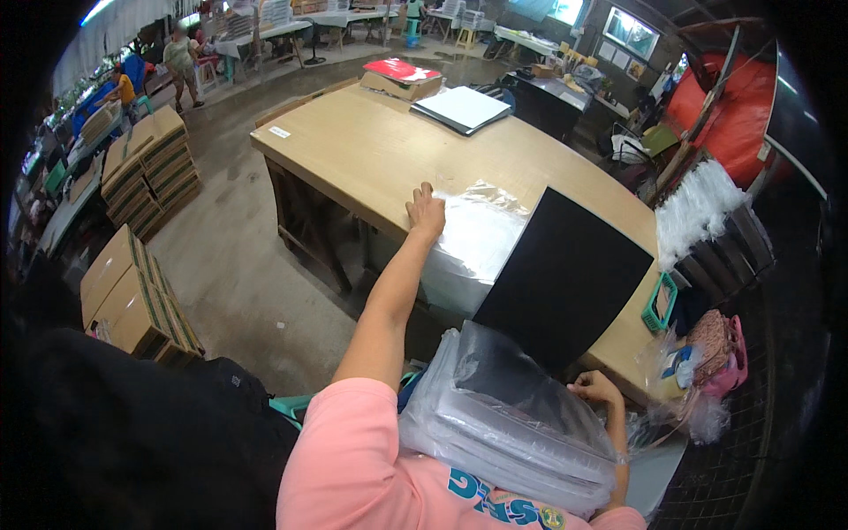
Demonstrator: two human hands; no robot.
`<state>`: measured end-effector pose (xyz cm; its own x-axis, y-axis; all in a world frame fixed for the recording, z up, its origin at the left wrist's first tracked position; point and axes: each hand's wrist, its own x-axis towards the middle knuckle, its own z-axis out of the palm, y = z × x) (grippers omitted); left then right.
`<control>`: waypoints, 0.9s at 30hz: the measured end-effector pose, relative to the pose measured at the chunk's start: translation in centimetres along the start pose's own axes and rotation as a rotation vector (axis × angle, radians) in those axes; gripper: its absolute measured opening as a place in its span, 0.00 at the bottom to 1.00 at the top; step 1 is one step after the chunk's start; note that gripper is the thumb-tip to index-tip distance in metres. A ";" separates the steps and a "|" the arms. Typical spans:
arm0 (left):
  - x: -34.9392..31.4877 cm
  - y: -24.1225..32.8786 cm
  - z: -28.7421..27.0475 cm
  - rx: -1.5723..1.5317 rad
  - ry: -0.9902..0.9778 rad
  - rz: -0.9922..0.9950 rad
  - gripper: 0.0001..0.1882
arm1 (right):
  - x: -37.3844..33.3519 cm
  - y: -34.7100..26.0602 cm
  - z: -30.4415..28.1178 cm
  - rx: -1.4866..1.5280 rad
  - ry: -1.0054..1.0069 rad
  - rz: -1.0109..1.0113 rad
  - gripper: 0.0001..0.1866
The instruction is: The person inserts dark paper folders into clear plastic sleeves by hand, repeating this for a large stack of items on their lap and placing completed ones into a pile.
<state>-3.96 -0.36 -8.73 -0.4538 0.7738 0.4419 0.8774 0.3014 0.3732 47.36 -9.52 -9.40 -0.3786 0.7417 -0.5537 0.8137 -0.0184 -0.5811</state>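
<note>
On the wooden table (353,132), my left hand (427,212) is closed at the left edge of a clear plastic bag (481,225). More plastic of the same kind hangs over the table's near edge. A large black rectangular board (570,274) stands tilted, just right of that plastic. Below it, a stack of dark flat pieces wrapped in clear plastic (512,424) rests close against my body. My right hand (598,389) is beside the stack's right side, near the board's lower edge, its fingers bent; what they grip is hidden.
A white-topped stack of sheets (461,108) and a carton with red packets (402,75) occupy the table's far end. A green basket (660,303) and a pink bag (720,353) are at right. Cardboard boxes (132,296) stand on the left floor; people are farther back.
</note>
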 end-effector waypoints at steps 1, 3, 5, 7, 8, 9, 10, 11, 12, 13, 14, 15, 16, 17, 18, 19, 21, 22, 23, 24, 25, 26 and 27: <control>0.0 0.3 0.3 -0.004 0.017 0.037 0.06 | -1.0 -1.5 -1.0 -0.032 -0.047 -0.029 0.17; 0.8 0.8 -0.3 -0.004 0.074 0.110 0.05 | -4.0 -7.1 -3.0 -0.304 0.014 -0.181 0.17; 0.8 1.5 -2.2 -0.092 0.133 0.186 0.04 | -6.1 -13.2 -4.2 -0.372 0.065 -0.294 0.19; 0.4 2.4 -4.8 -0.285 0.173 0.263 0.06 | -6.7 -18.6 -5.1 -0.388 0.151 -0.498 0.18; 0.4 2.2 -5.1 -0.362 0.192 0.311 0.08 | -6.1 -21.7 -5.6 -0.394 0.163 -0.580 0.18; 0.5 2.2 -5.2 -0.448 0.212 0.360 0.10 | -5.0 -24.0 -5.9 -0.384 0.151 -0.670 0.17; 0.3 2.2 -5.3 -0.533 0.229 0.406 0.13 | -3.5 -26.2 -5.8 -0.386 0.185 -0.772 0.16; 0.0 2.3 -5.6 -0.561 0.229 0.332 0.15 | -2.8 -29.4 -5.5 -0.338 0.181 -0.793 0.14; -0.2 2.9 -5.8 -0.596 0.231 0.265 0.16 | -1.1 -31.6 -5.3 -0.343 0.198 -0.840 0.13; 0.1 3.5 -5.9 -0.626 0.239 0.202 0.18 | 1.6 -32.9 -5.3 -0.363 0.245 -0.866 0.11; 0.5 3.6 -5.4 -0.609 0.345 0.171 0.23 | 3.3 -34.9 -5.1 -0.394 0.296 -0.830 0.10; 0.9 3.2 -5.3 -0.736 0.232 0.099 0.21 | 5.8 -36.3 -4.9 -0.375 0.315 -0.791 0.11; 1.3 3.3 -5.2 -0.874 0.114 0.030 0.20 | 8.4 -37.1 -5.1 -0.387 0.359 -0.813 0.11; 1.9 3.4 -5.0 -1.008 -0.002 -0.042 0.18 | 11.2 -37.4 -5.2 -0.352 0.379 -0.825 0.12; 2.2 3.9 -4.5 -1.045 0.115 0.089 0.09 | 13.9 -37.5 -5.3 -0.343 0.396 -0.815 0.12; 2.2 4.3 -4.3 -1.008 0.156 0.145 0.07 | 15.8 -37.5 -5.1 -0.329 0.407 -0.799 0.13; 2.1 3.8 -3.9 -0.908 0.245 0.233 0.04 | 16.9 -38.4 -3.5 -0.244 0.329 -0.666 0.11; 2.0 3.3 -3.9 -0.869 0.224 0.183 0.05 | 17.3 -38.8 -3.0 -0.204 0.294 -0.596 0.10; 1.8 3.2 -3.6 -0.837 0.202 0.134 0.06 | 18.0 -38.6 -2.9 -0.179 0.364 -0.624 0.08; 1.7 3.1 -3.4 -0.806 0.178 0.088 0.07 | 18.7 -38.3 -2.9 -0.153 0.436 -0.651 0.07; 1.7 3.0 -3.2 -0.777 0.154 0.043 0.09 | 19.3 -38.0 -3.0 -0.127 0.511 -0.676 0.05; 1.9 1.6 -2.6 -0.618 0.125 -0.036 0.12 | 18.6 -38.5 -2.7 -0.059 0.505 -0.651 0.03; 2.1 0.3 -2.0 -0.471 0.117 -0.028 0.13 | 19.0 -38.1 -3.0 -0.110 0.548 -0.698 0.03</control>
<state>-4.99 0.24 -6.05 -0.5147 0.6930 0.5048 0.7106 0.0155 0.7034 10.46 7.28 4.01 -0.5625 0.7765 0.2840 0.5252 0.6009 -0.6026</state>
